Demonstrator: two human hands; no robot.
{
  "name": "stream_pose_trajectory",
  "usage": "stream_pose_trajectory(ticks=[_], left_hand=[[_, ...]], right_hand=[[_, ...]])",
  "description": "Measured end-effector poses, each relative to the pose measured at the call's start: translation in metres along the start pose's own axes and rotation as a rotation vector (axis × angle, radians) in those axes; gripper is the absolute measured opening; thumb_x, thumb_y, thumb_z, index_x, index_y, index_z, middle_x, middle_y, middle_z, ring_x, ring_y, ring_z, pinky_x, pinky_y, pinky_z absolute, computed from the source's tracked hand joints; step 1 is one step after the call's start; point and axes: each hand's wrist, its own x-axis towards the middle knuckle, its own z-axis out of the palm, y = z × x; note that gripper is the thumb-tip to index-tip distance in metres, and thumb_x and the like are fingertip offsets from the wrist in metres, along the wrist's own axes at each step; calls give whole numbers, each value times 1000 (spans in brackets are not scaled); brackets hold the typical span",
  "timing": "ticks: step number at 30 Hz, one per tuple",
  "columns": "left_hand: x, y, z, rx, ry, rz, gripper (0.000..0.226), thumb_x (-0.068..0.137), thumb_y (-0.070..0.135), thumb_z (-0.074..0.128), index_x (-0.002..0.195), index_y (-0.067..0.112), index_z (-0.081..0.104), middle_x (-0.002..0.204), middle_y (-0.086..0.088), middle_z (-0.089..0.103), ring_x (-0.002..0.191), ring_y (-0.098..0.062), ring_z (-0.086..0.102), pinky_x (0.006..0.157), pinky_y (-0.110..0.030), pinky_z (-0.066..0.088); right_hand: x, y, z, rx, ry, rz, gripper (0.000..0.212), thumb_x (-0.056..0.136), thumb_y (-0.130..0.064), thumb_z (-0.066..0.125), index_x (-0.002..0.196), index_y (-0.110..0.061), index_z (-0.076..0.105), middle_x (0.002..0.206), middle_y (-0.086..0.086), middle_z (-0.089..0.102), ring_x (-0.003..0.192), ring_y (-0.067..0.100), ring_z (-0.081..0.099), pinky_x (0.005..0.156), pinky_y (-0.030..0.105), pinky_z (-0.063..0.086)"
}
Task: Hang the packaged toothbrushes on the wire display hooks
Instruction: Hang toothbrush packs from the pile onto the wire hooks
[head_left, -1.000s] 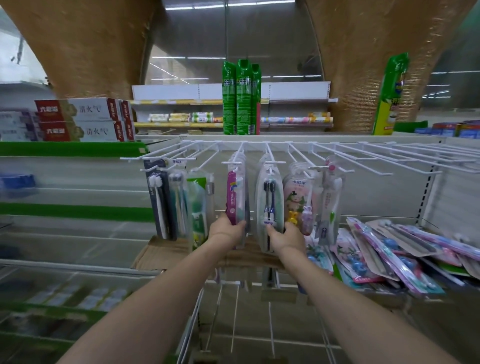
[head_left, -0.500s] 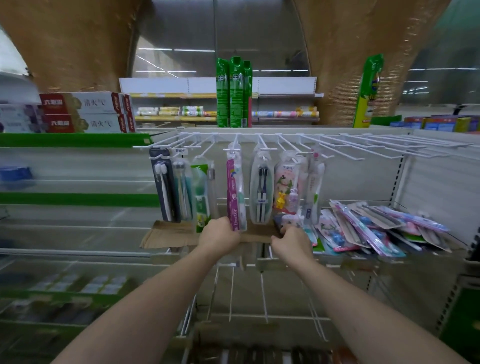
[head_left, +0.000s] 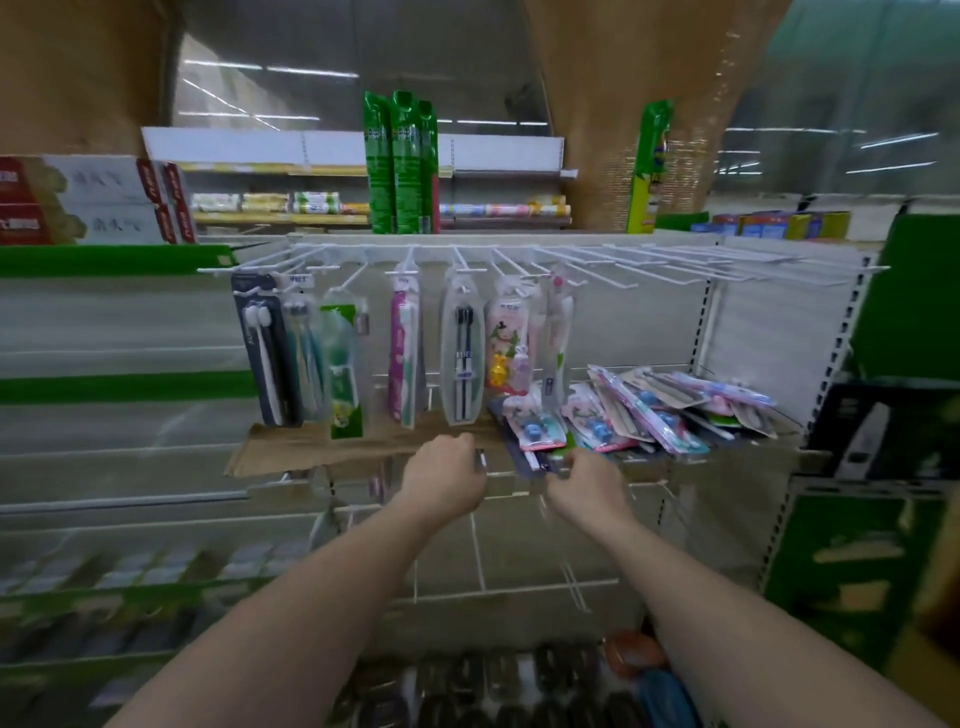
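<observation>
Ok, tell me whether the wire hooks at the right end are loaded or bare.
Bare: the right-end hooks carry no packs.

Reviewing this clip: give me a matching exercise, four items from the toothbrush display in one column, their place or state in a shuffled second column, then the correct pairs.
Items:
1. dark navy pack
2. magenta pack
3. loose pile of packs
4. right hand

Places or states:
A. lying flat on the shelf at the right, not hung
B. hanging at the far left end of the filled hooks
C. at the shelf's front edge, touching a dark pack
D. hanging just left of the clear pack with two black brushes

Pairs: 1-B, 2-D, 3-A, 4-C
</observation>
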Motion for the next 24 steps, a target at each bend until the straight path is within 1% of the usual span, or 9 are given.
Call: stream_pose_trajectory(ticks=[3,5,9,11,14,17,20,22,24], left_hand=[[5,15,7,5,-6,32,23,95,30,53,109,14,58,115,-14,63,109,-35,61,82,-40,51],[12,24,12,1,-2,49,17,94,29,52,101,14,57,112,-14,64,106,-35,62,80,-40,51],[31,42,23,-33,-17,29,10,93,28,52,88,19,51,107,-13,66,100,-34,63,71,-36,45],[42,52,30,-40,-11,27,12,93,30,52,92,19,55,106,-13,67,99,-34,63,70,-36,45],[58,68,39,-19,-2,5,26,96,35,53,107,14,64,108,-14,68,99,-34,65,71,-37,46],[71,80,46,-33,7,-40,31,97,37,51,111,14,66,109,-13,68,99,-32,65,70,-36,47],[83,87,52,-50,15,-83,35,101,39,47,116,12,62,116,-16,66,107,-33,62,80,-36,48],[92,92,54,-41,-1,-123,40,102,42,44,122,10,59,121,-16,63,113,-33,59,88,-37,48],[102,98,55,-33,-25,-184,45,102,46,44,124,10,57,121,-15,63,113,-32,59,86,-37,48]], right_hand=[[10,16,-7,-22,17,10,34,91,-32,63,116,-10,68,111,12,70,104,32,64,78,35,51],[18,26,-12,-22,30,8,37,91,-31,62,120,-9,65,116,12,69,107,32,64,82,37,54],[37,43,-22,-34,49,1,35,91,-31,62,118,-11,67,114,11,69,105,32,64,82,36,54],[47,52,-25,-36,53,-10,33,90,-31,62,115,-11,68,111,12,70,101,33,65,80,37,54],[62,65,-26,-64,51,-48,30,92,-30,59,113,-11,66,107,11,70,97,32,64,76,36,53],[79,73,-26,-49,59,-89,28,93,-29,61,115,-12,68,106,10,70,98,30,64,77,36,53],[98,78,-27,-23,110,-91,27,92,-28,61,113,-14,70,104,9,70,96,29,64,75,35,52],[111,83,-31,-37,151,-85,29,93,-32,62,116,-16,70,107,9,67,99,27,61,80,38,54],[122,89,-35,-96,174,-65,35,95,-35,59,123,-16,66,117,10,61,108,28,56,90,41,51]])
